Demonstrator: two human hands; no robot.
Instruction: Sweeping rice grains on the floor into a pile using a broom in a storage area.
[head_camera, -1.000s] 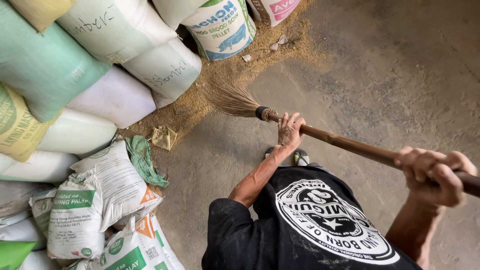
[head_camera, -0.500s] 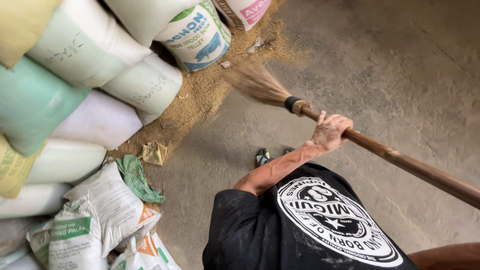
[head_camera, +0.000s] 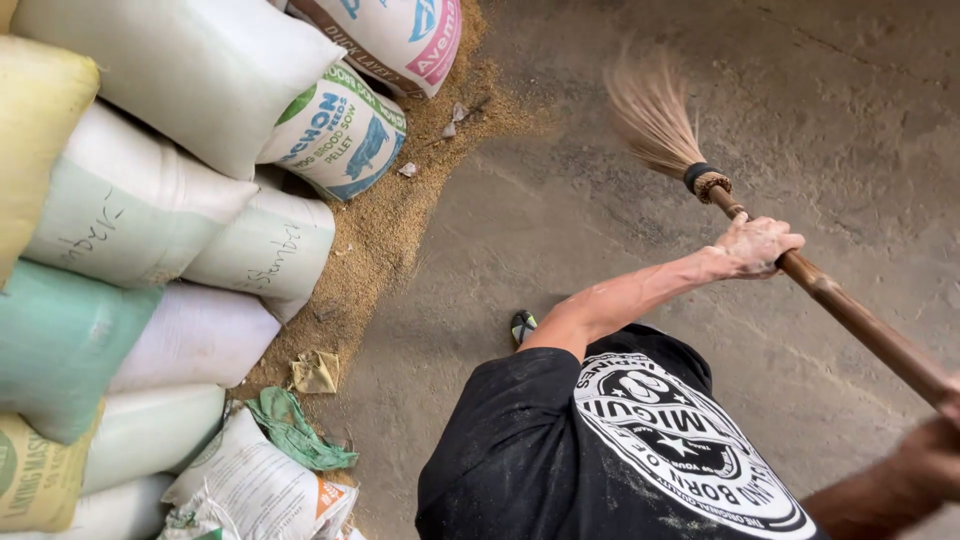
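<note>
Left hand clamped on long brown wooden broom handle, bristles lifted over the concrete floor | right hand low on the handle, blurred, grip cannot tell | risk: a wide stroke may scatter tan husk spill | stacked woven feed sacks closed, contents hidden

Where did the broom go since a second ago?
The broom swung away from the spilled grain beside the sacks, out to the right over the bare floor. The left hand went with it, gripping the handle; the right hand slid towards the picture's edge. The sacks and grain stayed put.
</note>
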